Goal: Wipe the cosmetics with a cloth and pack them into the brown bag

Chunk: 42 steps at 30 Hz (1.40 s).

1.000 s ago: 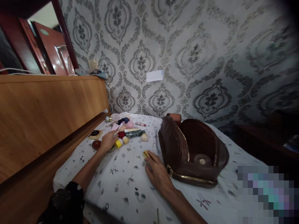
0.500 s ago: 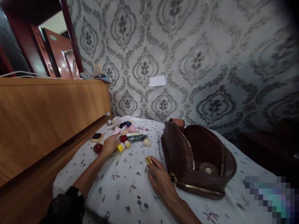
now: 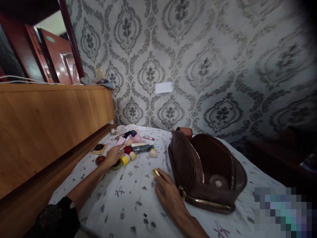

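My left hand (image 3: 114, 155) reaches into a group of cosmetics at the left; its fingertips are at a slim pale item, and whether they grip it is unclear. Around it lie a yellow-lidded jar (image 3: 124, 160), a dark green tube (image 3: 143, 148), a pink sponge (image 3: 137, 138), a round red item (image 3: 128, 150) and a pale ball (image 3: 153, 152). My right hand (image 3: 167, 190) is closed on a gold tube (image 3: 156, 172), low over the cloth. Beside it stands a brown bag (image 3: 210, 172), unzipped, its inside dark.
A patterned white cloth (image 3: 119, 205) covers the surface. Along the left runs a wooden board (image 3: 54, 122). The papered wall (image 3: 170, 49) rises behind. A black compact (image 3: 99, 147) lies near the board, and an orange-brown cylinder (image 3: 186, 132) is behind the bag.
The view has shifted slightly, so everything sits a little further left. My left hand has moved slightly off the brownish-red round item beside it. My right hand still has the gold tube.
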Motion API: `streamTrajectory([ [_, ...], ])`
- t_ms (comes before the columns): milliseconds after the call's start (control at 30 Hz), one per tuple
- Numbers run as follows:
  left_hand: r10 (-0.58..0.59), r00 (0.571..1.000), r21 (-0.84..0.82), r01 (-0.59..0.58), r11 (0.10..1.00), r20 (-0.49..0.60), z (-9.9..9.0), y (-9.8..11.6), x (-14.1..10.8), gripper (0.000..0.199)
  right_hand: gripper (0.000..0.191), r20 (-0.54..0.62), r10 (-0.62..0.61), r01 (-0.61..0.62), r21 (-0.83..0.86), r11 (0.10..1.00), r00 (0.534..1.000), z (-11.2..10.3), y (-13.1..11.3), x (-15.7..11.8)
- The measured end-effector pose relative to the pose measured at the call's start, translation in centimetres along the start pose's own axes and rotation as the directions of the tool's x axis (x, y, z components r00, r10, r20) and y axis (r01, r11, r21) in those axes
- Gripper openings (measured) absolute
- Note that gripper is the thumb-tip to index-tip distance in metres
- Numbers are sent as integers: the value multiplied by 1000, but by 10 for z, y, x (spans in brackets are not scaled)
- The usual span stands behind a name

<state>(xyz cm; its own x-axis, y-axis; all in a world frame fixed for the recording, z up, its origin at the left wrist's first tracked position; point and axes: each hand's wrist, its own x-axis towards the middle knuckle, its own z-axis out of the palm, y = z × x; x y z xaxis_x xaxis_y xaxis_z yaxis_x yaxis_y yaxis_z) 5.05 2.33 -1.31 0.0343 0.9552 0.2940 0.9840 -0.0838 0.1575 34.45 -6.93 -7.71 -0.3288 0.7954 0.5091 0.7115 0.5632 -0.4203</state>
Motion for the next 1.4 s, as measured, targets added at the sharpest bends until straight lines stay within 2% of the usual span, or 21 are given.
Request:
streamTrajectory([
  [133, 8, 1000, 39, -9, 999, 24, -19, -24, 34, 26, 31, -36, -1, 2, 13, 1000, 999, 3, 3, -3],
  [233, -53, 998, 117, 51, 992, 16, -32, -46, 73, 27, 35, -93, -6, 9, 24, 1000, 996, 9, 9, -6],
  [333, -102, 995, 196, 96, 976, 20, -33, -65, 112, 28, 37, -117, -23, 24, 6, 1000, 993, 13, 17, -10],
  [433, -87, 995, 257, 75, 964, 37, -20, -77, 148, 34, 41, -50, -42, 42, -9, 999, 998, 13, 27, -15],
  [567, -21, 995, 292, -9, 956, 101, 6, -90, 187, 42, 46, 23, -31, 31, -16, 999, 999, 14, 42, -20],
  [733, -22, 982, 294, -35, 955, 188, 32, -104, 212, 38, 46, 65, -16, 19, -39, 999, 998, 15, 49, -24],
  [833, -51, 986, 274, 5, 962, 160, 36, -108, 209, 37, 46, 43, -7, 8, -38, 999, 999, 11, 42, -22],
  [933, -81, 992, 207, 60, 977, 96, 28, -107, 194, 36, 41, 31, 7, -5, -37, 999, 999, 5, 31, -18],
  [1067, -136, 990, 39, 137, 990, -23, 1, -100, 170, 38, 33, 7, 24, -24, -27, 999, 1000, -2, 14, -11],
  [1133, -145, 987, -76, 139, 987, -75, -16, -91, 157, 41, 31, -16, 34, -34, -23, 999, 999, -4, 8, -9],
  [1233, -105, 990, -246, 78, 966, -99, -41, -65, 126, 50, 29, -77, 27, -29, -22, 999, 997, -5, 0, -4],
  [1333, -17, 998, -449, -14, 893, -64, -56, -22, 71, 59, 29, -109, -3, 6, 22, 1000, 994, -7, -9, -2],
  [1400, 78, 997, -750, -60, 659, -12, -59, 12, 26, 65, 35, -81, -24, 31, 91, 995, 996, -7, -17, -3],
])
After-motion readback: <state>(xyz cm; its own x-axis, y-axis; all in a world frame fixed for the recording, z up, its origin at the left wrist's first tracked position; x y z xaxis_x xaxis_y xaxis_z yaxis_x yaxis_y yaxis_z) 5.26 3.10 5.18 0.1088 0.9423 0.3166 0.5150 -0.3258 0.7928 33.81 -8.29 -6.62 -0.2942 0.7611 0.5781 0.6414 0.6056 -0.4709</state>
